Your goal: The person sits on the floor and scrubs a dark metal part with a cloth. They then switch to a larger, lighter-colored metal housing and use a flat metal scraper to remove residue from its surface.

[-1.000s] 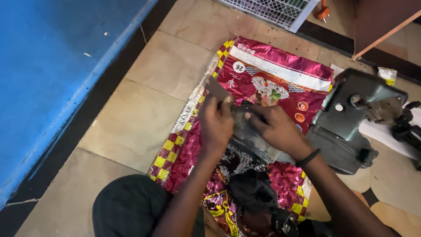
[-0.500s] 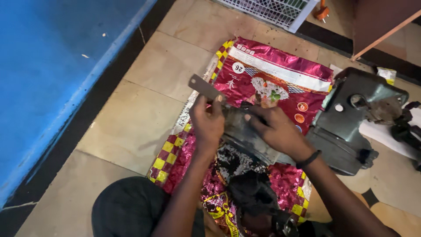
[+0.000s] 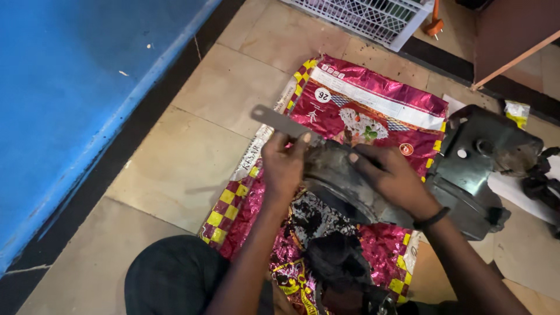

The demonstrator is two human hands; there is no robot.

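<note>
At the centre of the frame the left hand (image 3: 284, 166) has its fingers clenched around a flat grey metal strip (image 3: 279, 121), which slants up toward the upper left, its free end above the tiled floor (image 3: 175, 169). The right hand (image 3: 392, 178) lies just beside it, fingers grasping the top of a dark, greasy housing (image 3: 344, 184). The housing rests on a shiny magenta sack (image 3: 373, 105) with yellow checks, spread flat on the floor. Touching the housing at centre right is a grey metal machine body (image 3: 478, 157). A black rag (image 3: 335, 259) lies on the sack at lower centre. A white basket (image 3: 373, 17) stands at the top edge.
</note>
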